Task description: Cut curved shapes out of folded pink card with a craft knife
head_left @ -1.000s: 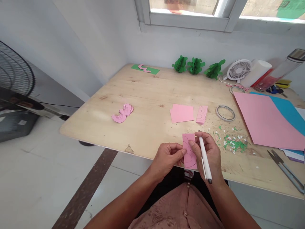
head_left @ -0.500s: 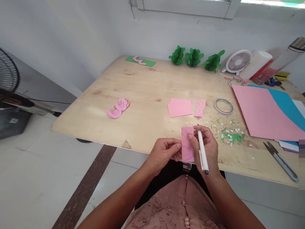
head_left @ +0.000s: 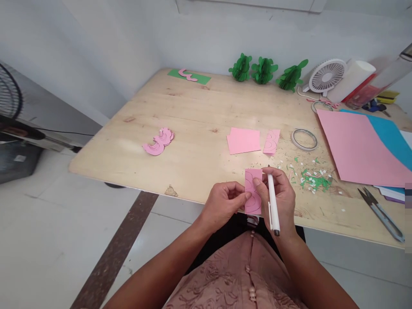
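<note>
A small pink paper strip (head_left: 252,204) with curved pen lines is held upright at the table's front edge. My left hand (head_left: 225,201) pinches its left side between thumb and fingers. On the other side, my right hand (head_left: 281,197) grips the strip with its thumb in front, while a white pen (head_left: 273,204) rests in the same hand, tip pointing away from me. Just beyond lie pink paper rectangles (head_left: 245,140) and another marked pink strip (head_left: 271,141). To the left sits a pile of cut pink scalloped pieces (head_left: 159,141).
Green and white paper scraps (head_left: 315,181) lie right of my hands, near a tape roll (head_left: 304,139) and thread snips (head_left: 381,214). Large pink sheets (head_left: 357,146) cover the right side. Green paper honeycomb shapes (head_left: 264,71) and a small white fan (head_left: 327,76) stand along the wall.
The camera view has tilted down, so the table sits higher in the picture. My left thumb has shifted on and off the strip's left edge; both hands keep hold of it.
</note>
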Motion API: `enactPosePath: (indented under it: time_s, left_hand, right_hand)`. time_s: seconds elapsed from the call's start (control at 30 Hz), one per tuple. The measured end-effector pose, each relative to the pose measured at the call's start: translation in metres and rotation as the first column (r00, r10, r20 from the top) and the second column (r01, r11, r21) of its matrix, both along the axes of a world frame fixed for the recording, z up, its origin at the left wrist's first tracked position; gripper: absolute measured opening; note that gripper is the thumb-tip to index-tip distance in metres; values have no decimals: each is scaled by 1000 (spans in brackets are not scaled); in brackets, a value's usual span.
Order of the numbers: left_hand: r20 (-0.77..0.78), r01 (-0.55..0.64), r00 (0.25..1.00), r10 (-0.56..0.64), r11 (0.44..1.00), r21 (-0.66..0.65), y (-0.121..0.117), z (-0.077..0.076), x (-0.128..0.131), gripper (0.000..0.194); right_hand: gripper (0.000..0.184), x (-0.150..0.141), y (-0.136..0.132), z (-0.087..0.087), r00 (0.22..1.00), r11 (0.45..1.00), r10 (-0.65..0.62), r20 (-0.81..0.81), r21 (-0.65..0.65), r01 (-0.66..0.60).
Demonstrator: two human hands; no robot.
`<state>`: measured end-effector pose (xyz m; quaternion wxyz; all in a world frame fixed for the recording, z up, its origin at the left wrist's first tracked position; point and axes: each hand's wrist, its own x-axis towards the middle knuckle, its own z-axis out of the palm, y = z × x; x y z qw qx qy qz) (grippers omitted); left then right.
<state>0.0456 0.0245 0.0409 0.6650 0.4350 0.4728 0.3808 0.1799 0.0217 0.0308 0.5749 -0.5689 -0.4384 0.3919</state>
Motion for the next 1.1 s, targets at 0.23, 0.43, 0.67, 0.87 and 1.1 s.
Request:
enactPosePath:
  time_s: [0.23,0.43,0.67,0.87,1.1]
  left_hand:
    - [-45,33,998,-33,999,-16,-1,0,-2,29]
    - [-34,79,996,-80,997,-26,0,2,-6,27]
    - [-13,121,992,-122,992,-39,1,3,-9,28]
    - [-1,130,992,-130,991,-42,2,1,-10,29]
    - [4,125,992,-125,991,-53,2,-1,-10,29]
  right_hand:
    - [30,0,-3,2,1000,1000,11,0,-12,-11]
    - [34,1,-4,2,998,999,17,-55,-40,-19]
    - [34,1,-5,3,996,998,10,-87,-60,-15]
    - [35,1,-5,2,991,998,20,-131,-51,-27]
    - [34,1,-5,2,994,998,11,-107,-57,-17]
